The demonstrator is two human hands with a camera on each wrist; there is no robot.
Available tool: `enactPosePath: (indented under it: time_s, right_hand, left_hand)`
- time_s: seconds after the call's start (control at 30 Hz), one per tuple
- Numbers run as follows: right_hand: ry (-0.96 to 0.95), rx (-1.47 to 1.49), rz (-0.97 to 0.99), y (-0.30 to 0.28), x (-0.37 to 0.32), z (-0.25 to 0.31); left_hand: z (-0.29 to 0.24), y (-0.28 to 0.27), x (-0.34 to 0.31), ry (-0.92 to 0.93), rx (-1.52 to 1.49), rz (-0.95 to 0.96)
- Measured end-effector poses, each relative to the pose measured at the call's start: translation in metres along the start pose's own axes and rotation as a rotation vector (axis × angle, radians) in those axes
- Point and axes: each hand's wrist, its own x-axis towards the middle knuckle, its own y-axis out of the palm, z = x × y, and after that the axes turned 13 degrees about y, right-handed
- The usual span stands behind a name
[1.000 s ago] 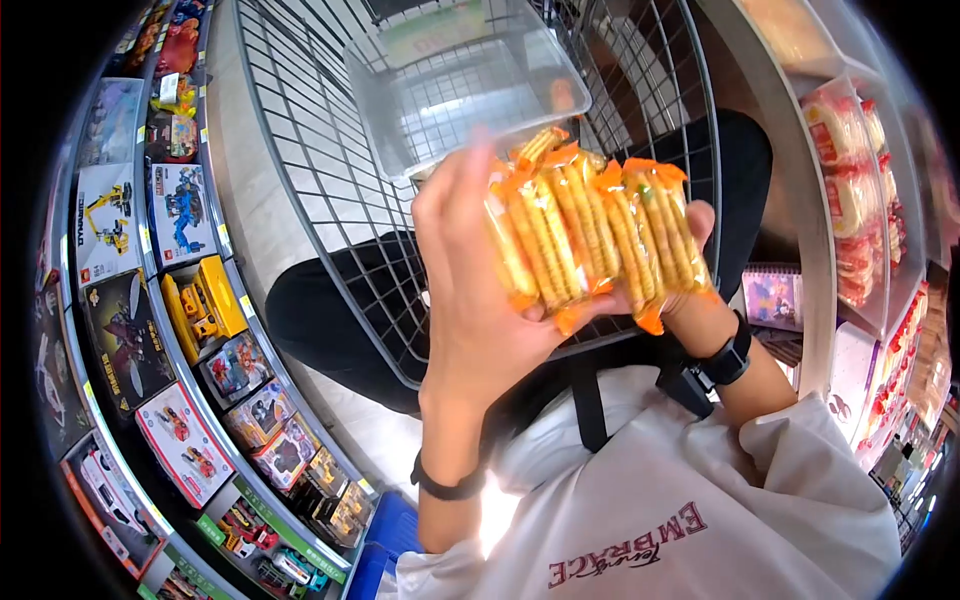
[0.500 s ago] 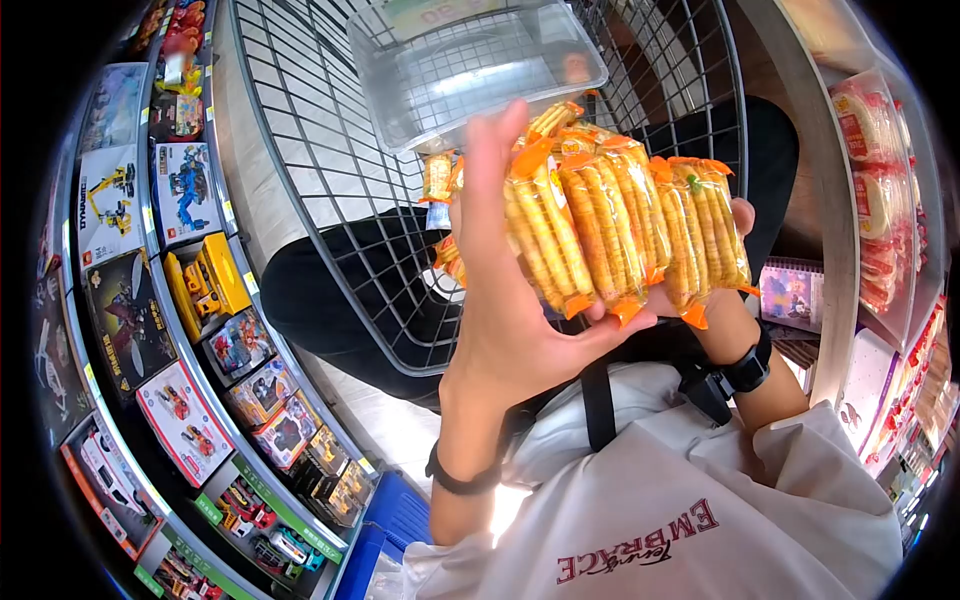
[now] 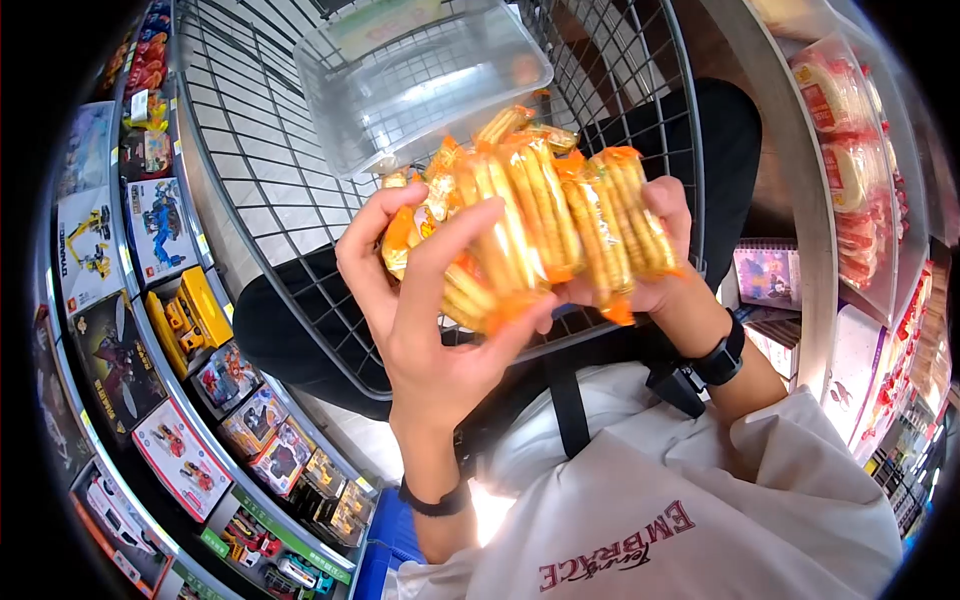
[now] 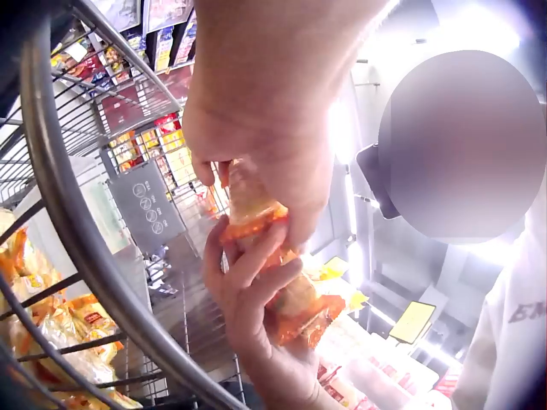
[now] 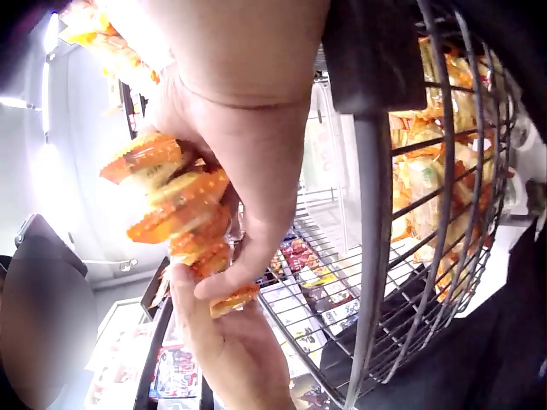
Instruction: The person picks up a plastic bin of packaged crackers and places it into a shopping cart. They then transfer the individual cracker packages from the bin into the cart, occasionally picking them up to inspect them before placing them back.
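Between my two hands is a row of cracker packs (image 3: 540, 205), yellow crackers in clear wrappers with orange ends, standing side by side over the near end of the cart. On the left, my left hand (image 3: 425, 335) grips the packs, its fingers spread around that end and its thumb under the near ends. My right hand (image 3: 672, 290) holds the right end of the row, partly hidden behind the packs. Orange crimped wrapper ends (image 5: 184, 205) show in the right wrist view, between the fingers of both hands.
A wire shopping cart (image 3: 225, 190) stands before me, with a clear plastic bin (image 3: 415, 90) inside. More wrapped packs (image 4: 81, 329) lie behind the cart's wires. Shelves of boxed toys (image 3: 180, 455) line the left; bagged goods (image 3: 855, 185) sit in clear bins on the right.
My left hand has gone from upright, straight fingers beside the packs to curled fingers around the row's left end. The packs have shifted left and tilted; the right hand still holds them.
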Motion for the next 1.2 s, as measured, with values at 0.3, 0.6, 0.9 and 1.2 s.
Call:
enactPosePath:
  time_s: [0.3, 0.6, 0.9, 1.2]
  right_hand:
    - [-0.048, -0.269, -0.293, 0.011, 0.005, -0.005]
    - [-0.117, -0.268, -0.286, 0.009, 0.005, -0.004]
    - [-0.130, -0.156, -0.166, 0.001, 0.004, -0.004]
    - [-0.253, -0.788, -0.635, 0.028, 0.014, -0.010]
  left_hand:
    - [0.002, -0.001, -0.004, -0.031, 0.015, 0.074]
    - [-0.002, 0.005, -0.007, -0.027, 0.007, 0.054]
    - [-0.002, 0.002, -0.007, -0.018, 0.034, 0.052]
    - [-0.001, 0.020, -0.019, -0.341, -0.846, -0.582]
